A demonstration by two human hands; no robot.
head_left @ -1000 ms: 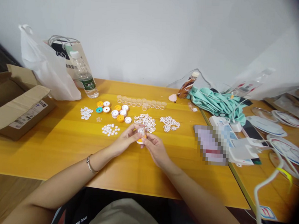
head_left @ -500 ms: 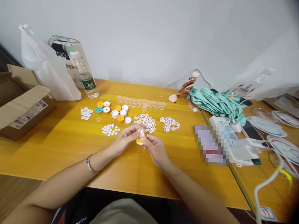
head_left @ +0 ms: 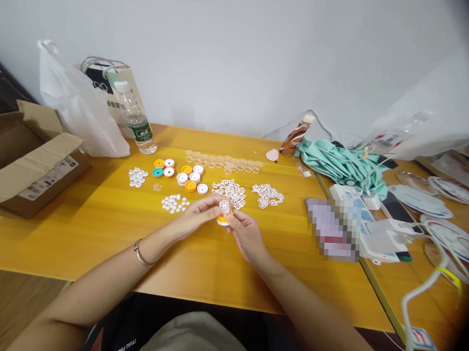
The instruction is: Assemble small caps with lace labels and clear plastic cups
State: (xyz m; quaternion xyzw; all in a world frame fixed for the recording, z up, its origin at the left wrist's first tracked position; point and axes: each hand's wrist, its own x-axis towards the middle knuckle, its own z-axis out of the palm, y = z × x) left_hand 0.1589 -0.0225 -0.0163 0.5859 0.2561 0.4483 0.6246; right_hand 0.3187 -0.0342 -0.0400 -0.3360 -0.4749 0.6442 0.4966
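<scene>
I observe both hands meeting over the middle of the yellow bench [head_left: 98,226], gripping between them one small capped piece [head_left: 223,212]: a clear upper part on an orange base. The left hand [head_left: 195,219] pinches it from the left with thumb and fingers closed on it; the right hand [head_left: 246,234] holds it from the near right. Its long axis stands roughly upright, orange end down, just above the bench top. Legible writing is scant: "miu miu" shows on the dark garment [head_left: 126,348] at the near edge; the water bottle [head_left: 137,119] at far left carries a green label I cannot read, and the cardboard box [head_left: 26,159] a shipping label, also unreadable. Just beyond the hands lie white lattice discs [head_left: 229,191], orange, white and teal caps [head_left: 179,173] and a row of clear rings [head_left: 223,162].
</scene>
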